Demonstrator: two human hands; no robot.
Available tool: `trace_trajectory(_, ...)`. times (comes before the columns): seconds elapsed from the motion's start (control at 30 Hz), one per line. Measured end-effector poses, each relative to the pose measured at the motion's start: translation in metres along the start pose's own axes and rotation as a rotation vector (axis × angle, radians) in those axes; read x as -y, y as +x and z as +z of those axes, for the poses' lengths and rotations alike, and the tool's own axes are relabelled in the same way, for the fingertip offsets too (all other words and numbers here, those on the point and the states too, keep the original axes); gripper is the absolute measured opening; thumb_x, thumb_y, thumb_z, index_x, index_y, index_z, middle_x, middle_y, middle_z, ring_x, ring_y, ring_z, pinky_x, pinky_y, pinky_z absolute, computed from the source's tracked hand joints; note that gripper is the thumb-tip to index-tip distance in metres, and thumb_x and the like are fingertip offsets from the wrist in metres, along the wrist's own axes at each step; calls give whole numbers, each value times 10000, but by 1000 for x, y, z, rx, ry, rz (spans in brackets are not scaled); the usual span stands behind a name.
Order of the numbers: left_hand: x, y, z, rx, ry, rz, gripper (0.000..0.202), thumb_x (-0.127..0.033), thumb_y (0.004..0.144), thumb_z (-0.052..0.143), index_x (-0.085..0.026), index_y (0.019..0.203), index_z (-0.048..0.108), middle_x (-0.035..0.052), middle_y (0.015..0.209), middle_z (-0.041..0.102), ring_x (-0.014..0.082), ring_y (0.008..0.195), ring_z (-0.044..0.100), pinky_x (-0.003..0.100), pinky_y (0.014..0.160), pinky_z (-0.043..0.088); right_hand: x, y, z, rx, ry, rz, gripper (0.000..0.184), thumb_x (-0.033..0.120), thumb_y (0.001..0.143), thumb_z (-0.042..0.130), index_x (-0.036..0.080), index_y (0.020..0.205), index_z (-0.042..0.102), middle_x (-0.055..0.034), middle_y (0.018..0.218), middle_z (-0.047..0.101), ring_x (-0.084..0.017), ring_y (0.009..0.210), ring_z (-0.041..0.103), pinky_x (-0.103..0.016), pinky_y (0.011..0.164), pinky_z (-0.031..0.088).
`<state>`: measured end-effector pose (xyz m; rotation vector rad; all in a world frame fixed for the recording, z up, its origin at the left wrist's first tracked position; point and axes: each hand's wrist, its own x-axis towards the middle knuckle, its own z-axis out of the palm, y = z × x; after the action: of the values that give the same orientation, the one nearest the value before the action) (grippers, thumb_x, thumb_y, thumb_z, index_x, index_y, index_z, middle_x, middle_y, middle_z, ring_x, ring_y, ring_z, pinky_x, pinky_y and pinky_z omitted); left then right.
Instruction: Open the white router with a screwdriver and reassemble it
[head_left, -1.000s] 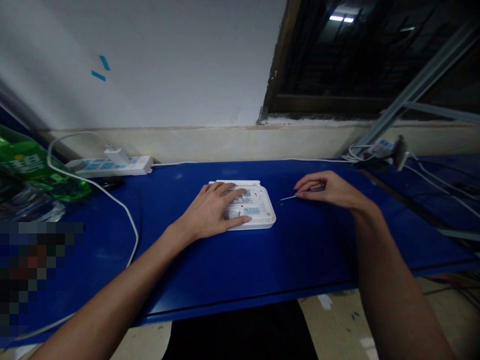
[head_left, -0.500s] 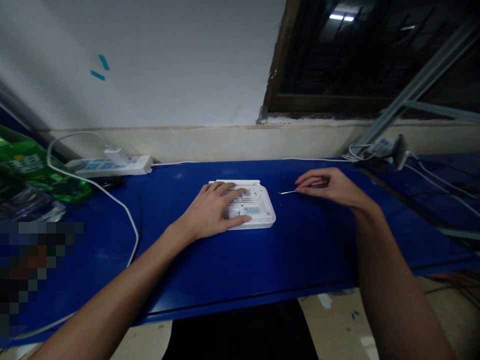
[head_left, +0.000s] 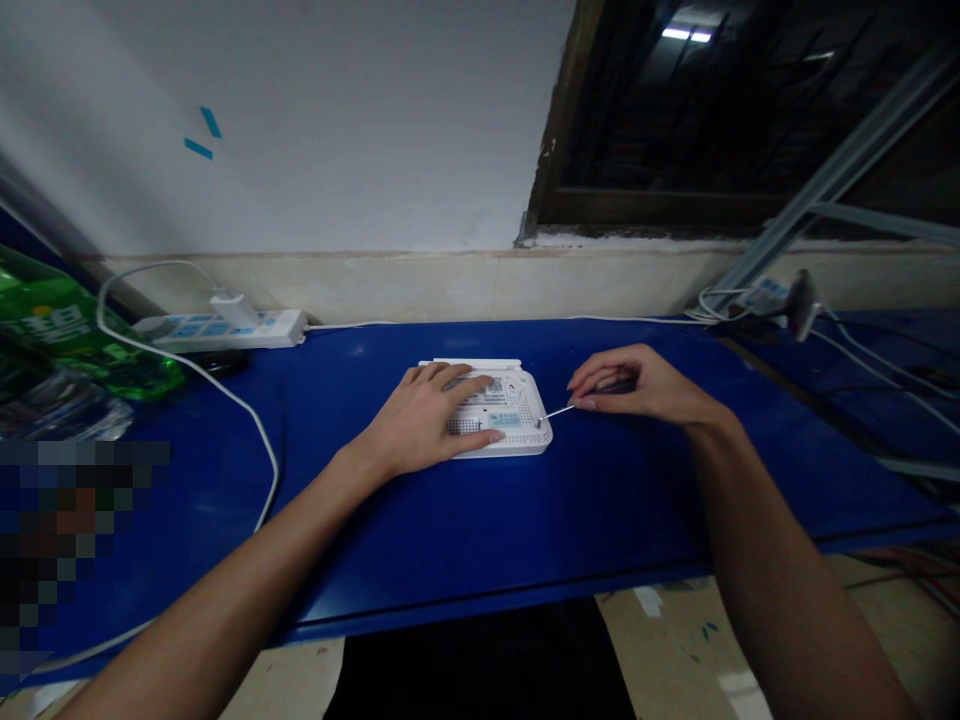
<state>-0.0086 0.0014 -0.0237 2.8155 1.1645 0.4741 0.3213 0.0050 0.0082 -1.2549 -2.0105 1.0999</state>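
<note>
The right hand [head_left: 637, 388] has moved in, its fingers pinching a pin [head_left: 556, 412] whose tip now touches the router's [head_left: 523, 395] corner; the left hand [head_left: 416, 425] lies open on top.

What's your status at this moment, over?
Left hand flat on white router. Right hand pinching thin metal pin, tip at router's right corner. Nothing blocking the pin.

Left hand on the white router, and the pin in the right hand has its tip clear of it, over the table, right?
No: the head view shows the tip of the metal pin at the corner of the white router, not over the table. The rest stands.
</note>
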Motion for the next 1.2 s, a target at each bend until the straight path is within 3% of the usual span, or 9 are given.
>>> trace_trajectory(0.37,0,0,0,8,14,-1,742,-766,919,477,-284,1482,496,110,1508,502,348,1360,464,554,1103,384,4,0,-1,56,-64,42,326,394,690,865,199,938,784,-64,915,801,-227,844,765,-336,773,588)
trace_trajectory(0.73,-2,0,-2,25,24,-52,746,-794,920,423,-321,1491,499,100,1516,493,370,1351,470,579,1094,385,-19,-7,-26,-33,-152,181,362,408,678,858,182,949,777,-76,840,800,-251,799,764,-329,690,597)
trace_trajectory(0.83,-7,1,-4,5,62,-134,729,-788,943,363,-323,1481,521,112,1468,532,378,1275,516,571,1020,439,-25,-5,-28,-35,-159,183,357,402,672,859,178,940,782,-84,841,801,-263,800,764,-340,684,600)
trace_trajectory(0.93,-10,2,-8,-4,107,-228,679,-736,991,266,-330,1436,579,125,1298,614,371,1137,576,548,923,487,-27,-3,-26,-53,-150,180,366,411,669,864,184,944,784,-81,840,801,-265,797,763,-347,685,602)
trace_trajectory(1.03,-7,1,-12,-9,106,-326,698,-699,1011,217,-279,1392,622,138,1144,606,329,958,629,484,804,527,-23,-3,-24,-87,-143,162,373,433,684,860,180,946,777,-81,836,798,-260,796,760,-357,707,604)
trace_trajectory(1.13,-1,-1,-14,-1,75,-226,745,-722,995,259,-196,1395,603,148,1124,574,304,952,613,460,842,519,-14,-5,-22,-147,-123,98,378,450,693,860,179,941,770,-83,862,798,-255,824,759,-371,776,604)
trace_trajectory(1.2,3,-2,-13,-1,91,-126,866,-823,911,350,-156,1413,576,164,1157,560,327,1025,572,480,914,492,-7,-5,-17,-184,-95,54,377,449,684,869,183,930,768,-82,871,797,-253,834,759,-375,798,604)
